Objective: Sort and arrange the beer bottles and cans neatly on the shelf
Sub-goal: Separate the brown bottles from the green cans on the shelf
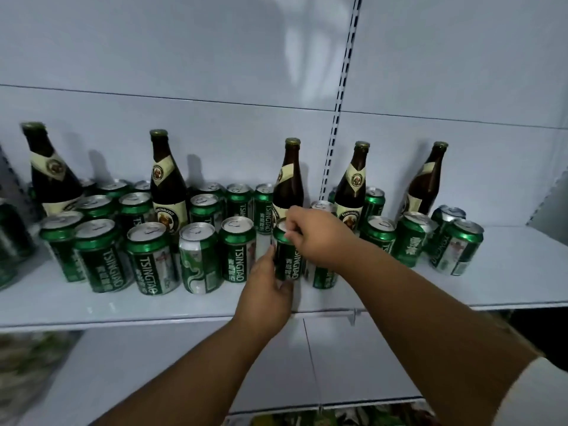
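A green Tsingtao can (287, 256) stands upright near the front middle of the white shelf (184, 305). My left hand (267, 290) holds its lower side from the left. My right hand (313, 238) grips its top rim from the right, fingers curled over the lid. Several more green cans (150, 256) stand in loose rows to the left, among them a silver-green can (199, 256). Several brown beer bottles (167, 186) stand scattered among the cans, one (290, 179) right behind the held can. More cans (455, 247) stand at the right.
A slotted upright rail (338, 112) runs up the back panel. The shelf's right end (522, 265) is bare white surface. A lower shelf (338, 364) lies below, with blurred green goods at the bottom left and bottom edge.
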{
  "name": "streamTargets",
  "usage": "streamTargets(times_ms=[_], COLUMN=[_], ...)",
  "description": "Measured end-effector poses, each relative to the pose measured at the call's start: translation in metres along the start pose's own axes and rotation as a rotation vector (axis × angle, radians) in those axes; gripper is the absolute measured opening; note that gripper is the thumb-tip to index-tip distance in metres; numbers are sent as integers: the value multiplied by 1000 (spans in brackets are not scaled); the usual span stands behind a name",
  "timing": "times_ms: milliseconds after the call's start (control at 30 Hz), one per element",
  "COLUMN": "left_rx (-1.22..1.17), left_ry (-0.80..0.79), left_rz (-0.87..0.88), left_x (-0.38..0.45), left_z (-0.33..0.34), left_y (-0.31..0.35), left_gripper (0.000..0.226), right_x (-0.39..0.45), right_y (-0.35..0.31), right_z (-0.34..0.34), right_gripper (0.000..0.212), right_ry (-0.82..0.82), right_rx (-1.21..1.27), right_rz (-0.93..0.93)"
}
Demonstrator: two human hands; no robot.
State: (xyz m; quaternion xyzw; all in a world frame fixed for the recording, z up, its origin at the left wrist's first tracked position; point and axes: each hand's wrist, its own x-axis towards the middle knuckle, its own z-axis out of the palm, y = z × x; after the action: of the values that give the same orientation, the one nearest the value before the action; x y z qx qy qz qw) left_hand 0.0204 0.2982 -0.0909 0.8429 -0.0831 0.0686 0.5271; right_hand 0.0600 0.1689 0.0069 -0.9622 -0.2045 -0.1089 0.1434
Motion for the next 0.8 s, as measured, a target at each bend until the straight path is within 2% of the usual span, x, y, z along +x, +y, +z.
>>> streamTargets(times_ms=[67, 233, 367, 467, 567, 700, 800], left_rx=[-26, -55, -137, -178, -272, -277, -217], left_ry=[34, 278, 415, 461, 435, 271, 188], left_rz=[3, -42, -50, -69, -144, -187, -142], left_x=[-9, -32, -45, -47, -46, -44, -42], left_z=[-5, -29, -54, -73, -93, -109, -115], left_y=[4, 1, -5, -14, -27, -43, -50], left_gripper=[59, 25, 28, 29, 38, 54, 58], right_x=[-1, -2, 9, 21, 34, 38, 31], right_y=[2, -18, -59, -92, -116, -127, -126], right_z=[-1, -5, 2, 14, 34, 62, 81], right_gripper=[5, 13, 13, 21, 38, 27, 25], right_ry=[14, 155, 164, 124, 79, 72, 243], right_rx=[40, 235, 334, 262, 108, -7, -3], right_rz=[24, 22, -109, -204, -259, -184, -210])
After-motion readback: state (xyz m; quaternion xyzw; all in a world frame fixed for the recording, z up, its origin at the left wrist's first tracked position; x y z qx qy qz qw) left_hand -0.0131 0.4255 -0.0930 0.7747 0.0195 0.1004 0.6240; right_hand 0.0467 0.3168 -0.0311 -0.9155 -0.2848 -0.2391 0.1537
